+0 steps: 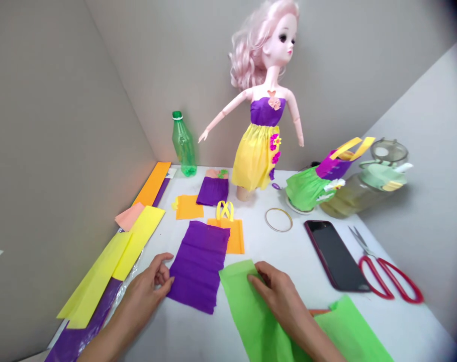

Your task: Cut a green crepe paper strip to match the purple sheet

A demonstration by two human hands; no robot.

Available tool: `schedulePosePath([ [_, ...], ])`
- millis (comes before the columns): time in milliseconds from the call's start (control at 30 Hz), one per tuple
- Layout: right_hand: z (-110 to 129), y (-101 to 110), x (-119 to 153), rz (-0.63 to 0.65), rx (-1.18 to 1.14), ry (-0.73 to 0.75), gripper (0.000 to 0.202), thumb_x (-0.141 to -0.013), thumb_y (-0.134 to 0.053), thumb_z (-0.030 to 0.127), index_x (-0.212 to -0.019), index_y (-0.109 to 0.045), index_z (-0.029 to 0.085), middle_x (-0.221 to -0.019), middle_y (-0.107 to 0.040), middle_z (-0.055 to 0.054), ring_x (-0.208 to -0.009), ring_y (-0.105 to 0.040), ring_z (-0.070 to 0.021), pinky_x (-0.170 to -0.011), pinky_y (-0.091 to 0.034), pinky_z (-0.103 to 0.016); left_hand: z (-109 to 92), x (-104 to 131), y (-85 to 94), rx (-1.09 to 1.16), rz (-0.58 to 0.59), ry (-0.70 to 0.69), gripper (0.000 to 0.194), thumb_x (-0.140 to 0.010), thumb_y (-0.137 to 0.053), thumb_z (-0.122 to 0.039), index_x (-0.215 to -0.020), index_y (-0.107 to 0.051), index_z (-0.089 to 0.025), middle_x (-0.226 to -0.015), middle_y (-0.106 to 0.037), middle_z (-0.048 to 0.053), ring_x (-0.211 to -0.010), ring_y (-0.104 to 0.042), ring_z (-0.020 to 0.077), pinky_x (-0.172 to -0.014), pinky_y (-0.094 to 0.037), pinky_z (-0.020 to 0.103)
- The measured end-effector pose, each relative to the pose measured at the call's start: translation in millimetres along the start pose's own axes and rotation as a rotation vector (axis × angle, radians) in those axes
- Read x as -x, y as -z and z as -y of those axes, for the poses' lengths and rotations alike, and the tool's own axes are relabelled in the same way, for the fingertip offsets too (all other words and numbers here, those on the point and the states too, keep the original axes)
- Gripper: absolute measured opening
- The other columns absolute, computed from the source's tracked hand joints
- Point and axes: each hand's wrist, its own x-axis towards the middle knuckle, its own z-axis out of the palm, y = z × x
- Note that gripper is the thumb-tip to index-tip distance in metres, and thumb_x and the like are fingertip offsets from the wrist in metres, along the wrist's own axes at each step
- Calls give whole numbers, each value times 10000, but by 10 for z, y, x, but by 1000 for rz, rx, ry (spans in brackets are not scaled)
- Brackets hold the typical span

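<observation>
Plainly, the purple crepe paper (199, 266) lay flat on the white table (273, 246), near its front edge, its surface ribbed with soft crosswise folds. It looked light, limp and easy to tear, so I judged it best taken at an edge or corner with a gentle pinch rather than dragged by the middle. The left hand (147, 290) rested at its lower left edge, fingers loosely curled and touching the paper, not clamped on it. Just beside it, the right hand (279, 291) pressed its fingertips on the top corner of a green crepe sheet (251, 311), flat-handed and gripping nothing. Beyond the purple piece sat an orange paper piece with yellow straps (230, 229), partly under it. Farther back stood a doll (264, 110) in a purple and yellow paper dress, with a green bottle (183, 146) to its left. To the right lay a ring (278, 219), a phone (336, 255) and red-handled scissors (388, 274). Yellow sheets (115, 261) lay along the left wall.
</observation>
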Motion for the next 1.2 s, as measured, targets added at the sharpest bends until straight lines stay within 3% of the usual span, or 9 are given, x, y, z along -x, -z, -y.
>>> schedulePosePath([
  [167,-57,-30,-25,7,88,-15,279,-848,-518,345,-661,-343,234,-571,-353,62,-552,-335,-131,-551,-256,-261,40,217,-23,-156,12,-246,370,-800,-657,-232,-1156,-582,-304,-1166,-615,46,-1111,-567,264,-961,-473,397],
  [267,-5,-12,-22,-25,35,-2,305,-850,-538,377,-651,-362,227,-606,-371,51,-579,-346,-132,-564,-266,-263,-33,284,-65,-208,88,-345,212,-827,-606,-153,-990,-624,-288,-1091,-629,38,-1053,-577,254,-884,-508,363],
  [400,151,126,77,212,-409,-51,380,-816,-634,494,-642,-452,209,-578,-340,67,-535,-324,-105,-527,-281,-241,-121,342,-58,-253,133,-389,155,-892,-492,-126,-837,-582,-240,-969,-630,39,-934,-589,225,-782,-522,325],
  [533,288,272,182,443,-934,-96,359,-734,-751,518,-798,-623,189,-605,-526,36,-524,-483,-110,-566,-401,-248,-60,439,-43,-261,146,-435,153,-878,-520,-137,-838,-607,-256,-1177,-628,38,-1151,-555,254,-946,-506,379],
  [633,273,204,122,357,-923,-120,346,-760,-744,507,-838,-635,187,-657,-582,18,-551,-517,-116,-572,-414,-248,44,514,-72,-293,155,-488,162,-840,-537,-117,-820,-616,-257,-1257,-625,36,-1248,-520,272,-1009,-491,406],
  [833,103,-76,-83,68,-456,-35,428,-789,-671,573,-661,-553,182,-590,-485,41,-570,-440,-119,-534,-368,-236,-45,591,77,-314,300,-513,203,-780,-592,-81,-837,-630,-273,-1292,-633,22,-1276,-517,263,-1047,-466,377],
  [1000,136,1,-38,229,-588,-52,338,-799,-690,516,-794,-616,187,-673,-585,18,-651,-552,-159,-620,-455,-269,-363,361,226,-121,354,-372,225,-814,-657,-173,-992,-642,-310,-1156,-673,2,-1088,-619,232,-953,-511,343],
  [1100,266,84,31,308,-729,-87,312,-785,-726,478,-867,-642,189,-735,-643,-2,-680,-600,-174,-674,-494,-298,-580,71,148,75,247,-305,264,-889,-599,-230,-1140,-610,-310,-1210,-634,25,-1147,-578,232,-1036,-443,392],
  [1200,392,145,111,407,-915,-104,289,-808,-726,420,-969,-662,188,-800,-691,-23,-689,-640,-174,-714,-510,-312,-776,-185,-1,388,335,-209,434,-849,-683,-318,-1259,-543,-296,-1310,-583,58,-1244,-516,254,-1076,-386,424],
])
